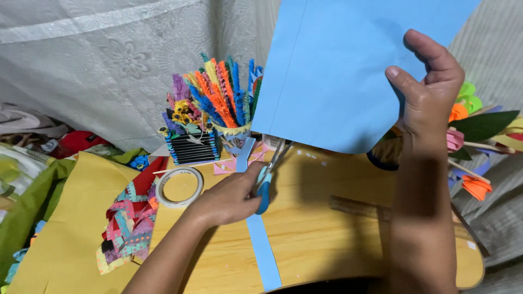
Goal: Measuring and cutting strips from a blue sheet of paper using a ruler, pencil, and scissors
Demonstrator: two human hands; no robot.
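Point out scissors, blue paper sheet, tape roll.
scissors (265, 185), head view, on the blue handle in the left hand (231, 197).
blue paper sheet (338, 71), head view, middle of the sheet held up by the right hand (427, 92).
tape roll (179, 187), head view, on its white ring's near edge.

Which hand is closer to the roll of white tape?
The left hand. It holds the scissors just right of the tape roll on the table. The right hand is far off, raised, holding the blue paper.

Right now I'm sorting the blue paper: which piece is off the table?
The large light-blue paper sheet, held up by the right hand; the narrow blue strip lies flat on the wooden table.
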